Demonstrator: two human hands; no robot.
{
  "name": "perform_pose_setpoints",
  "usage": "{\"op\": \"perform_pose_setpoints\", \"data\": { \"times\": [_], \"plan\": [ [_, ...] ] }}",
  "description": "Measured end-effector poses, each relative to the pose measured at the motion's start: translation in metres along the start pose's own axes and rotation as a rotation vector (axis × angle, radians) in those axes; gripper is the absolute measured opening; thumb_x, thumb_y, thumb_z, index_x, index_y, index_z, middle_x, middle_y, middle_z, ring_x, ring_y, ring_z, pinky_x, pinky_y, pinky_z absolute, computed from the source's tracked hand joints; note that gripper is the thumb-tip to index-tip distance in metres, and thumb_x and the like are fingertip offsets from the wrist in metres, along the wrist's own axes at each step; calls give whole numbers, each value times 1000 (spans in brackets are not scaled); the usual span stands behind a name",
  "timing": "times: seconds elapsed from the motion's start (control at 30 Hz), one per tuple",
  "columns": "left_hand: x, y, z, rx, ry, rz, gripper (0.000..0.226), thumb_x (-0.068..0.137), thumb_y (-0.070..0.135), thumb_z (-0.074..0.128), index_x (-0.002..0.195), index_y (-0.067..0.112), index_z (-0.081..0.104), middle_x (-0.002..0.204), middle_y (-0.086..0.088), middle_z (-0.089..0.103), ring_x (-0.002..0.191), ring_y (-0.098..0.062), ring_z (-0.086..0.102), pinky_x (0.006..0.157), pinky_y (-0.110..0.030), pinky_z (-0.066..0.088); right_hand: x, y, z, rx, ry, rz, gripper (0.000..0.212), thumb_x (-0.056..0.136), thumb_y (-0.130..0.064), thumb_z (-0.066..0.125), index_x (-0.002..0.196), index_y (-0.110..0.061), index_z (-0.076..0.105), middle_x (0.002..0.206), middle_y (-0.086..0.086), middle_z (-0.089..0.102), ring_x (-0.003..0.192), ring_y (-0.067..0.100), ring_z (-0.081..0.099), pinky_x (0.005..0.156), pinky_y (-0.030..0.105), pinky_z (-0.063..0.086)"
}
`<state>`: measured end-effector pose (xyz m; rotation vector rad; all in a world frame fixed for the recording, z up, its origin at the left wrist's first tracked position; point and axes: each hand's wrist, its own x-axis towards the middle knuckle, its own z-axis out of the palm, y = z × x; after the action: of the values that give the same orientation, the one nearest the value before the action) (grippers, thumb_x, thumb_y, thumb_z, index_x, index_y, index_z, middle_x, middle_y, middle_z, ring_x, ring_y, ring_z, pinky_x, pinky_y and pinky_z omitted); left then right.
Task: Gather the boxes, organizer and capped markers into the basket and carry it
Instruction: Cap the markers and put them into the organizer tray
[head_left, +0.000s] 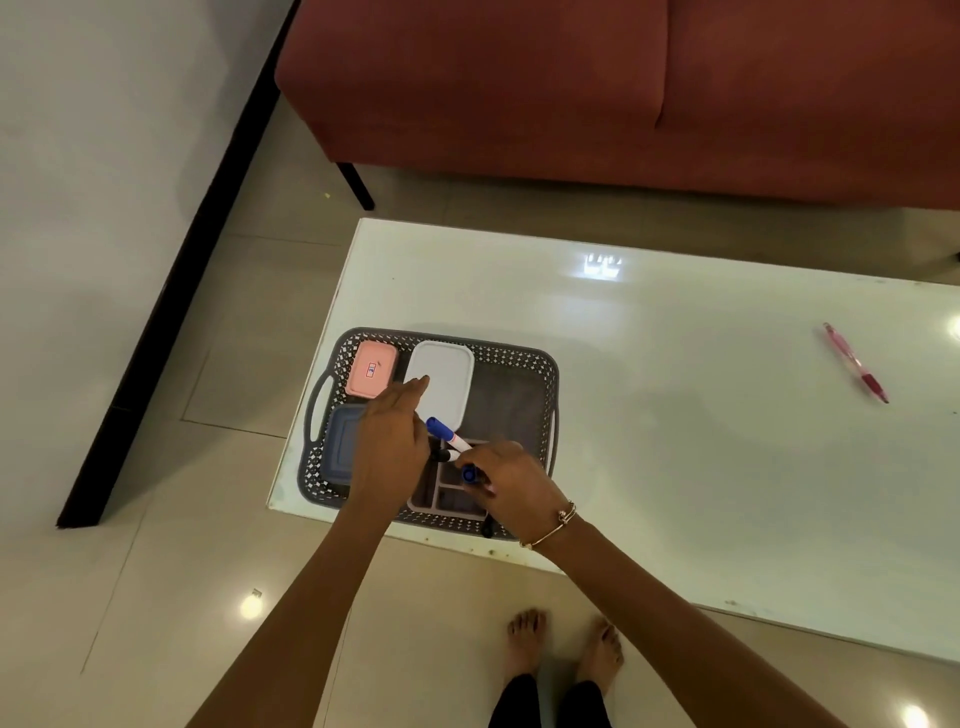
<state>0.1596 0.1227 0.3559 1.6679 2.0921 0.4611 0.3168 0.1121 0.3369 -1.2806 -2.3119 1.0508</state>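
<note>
A grey perforated basket (519, 364) sits on the near left corner of the white table. Inside lie a pink box (371, 368), a white box (441, 379), a blue-grey box (340, 441) and a grey compartment organizer (447, 499). My left hand (387, 447) hovers over the basket's middle, fingers stretched toward the white box, and seems to touch a black marker (445, 455). My right hand (506, 480) grips a blue-capped white marker (447, 435) over the organizer. Another black marker (487, 527) pokes out by the basket's near rim.
A pink pen (856, 362) lies on the table (675, 415) far to the right. A red sofa (571, 88) stands behind the table. A dark baseboard runs along the wall at left. My bare feet stand on the tiled floor below the table's near edge.
</note>
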Motion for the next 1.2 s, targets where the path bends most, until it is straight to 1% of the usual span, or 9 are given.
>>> {"op": "perform_pose_setpoints", "data": {
  "times": [0.07,0.17,0.33,0.47,0.63,0.8,1.0,1.1,1.2],
  "plan": [
    [2,6,3,1,-22,0,45,87,-5,47,130,8,49,133,-14,55,128,-28,45,109,-43,36,-1,4,4,-14,-11,-14,31,78,-5,67,108,-1,62,106,23,67,97,38,61,91,43,49],
    [7,20,7,4,-35,44,46,87,-5,46,131,8,48,134,-16,53,129,-29,43,110,-40,34,-2,15,-2,-37,35,-65,37,68,1,73,104,0,64,94,22,70,84,38,65,78,45,55],
    [30,67,31,9,-59,175,47,86,-6,44,131,6,47,133,-19,53,128,-32,44,112,-44,31,-12,68,-62,-53,247,0,38,57,6,78,92,-4,68,82,15,72,68,29,68,59,33,59],
    [44,126,80,7,-151,256,48,90,-1,40,137,11,40,143,-11,44,136,-26,34,117,-40,19,-38,142,-124,-141,392,183,30,65,-3,78,93,-12,70,85,8,73,74,27,68,68,29,55],
    [59,197,165,59,-226,368,53,88,0,41,139,13,35,143,-6,45,137,-22,32,117,-44,18,-78,261,-205,-253,556,520,19,74,-12,73,92,-9,70,88,13,73,83,34,65,76,40,50],
    [62,235,238,130,-312,439,53,87,1,41,139,10,34,140,-10,47,136,-25,33,115,-48,22,-105,354,-242,-284,533,826,27,79,-21,67,103,-8,66,103,17,68,99,37,57,80,42,46],
    [66,242,288,227,-378,450,52,89,4,39,140,12,31,143,-10,43,138,-25,30,114,-46,20,-105,406,-236,-343,510,932,34,83,-20,63,112,-2,60,109,22,61,104,39,52,81,44,45],
    [65,243,291,248,-406,443,53,90,5,38,142,12,29,145,-9,40,139,-24,27,116,-45,17,-107,419,-227,-361,456,974,29,83,-19,62,104,0,61,108,24,56,101,41,52,77,44,45],
    [62,240,281,254,-392,448,54,89,4,39,141,11,29,144,-10,41,139,-24,29,116,-46,18,-109,422,-223,-319,496,985,18,84,-11,59,99,0,61,104,26,56,98,42,52,73,45,46]
  ]
}}
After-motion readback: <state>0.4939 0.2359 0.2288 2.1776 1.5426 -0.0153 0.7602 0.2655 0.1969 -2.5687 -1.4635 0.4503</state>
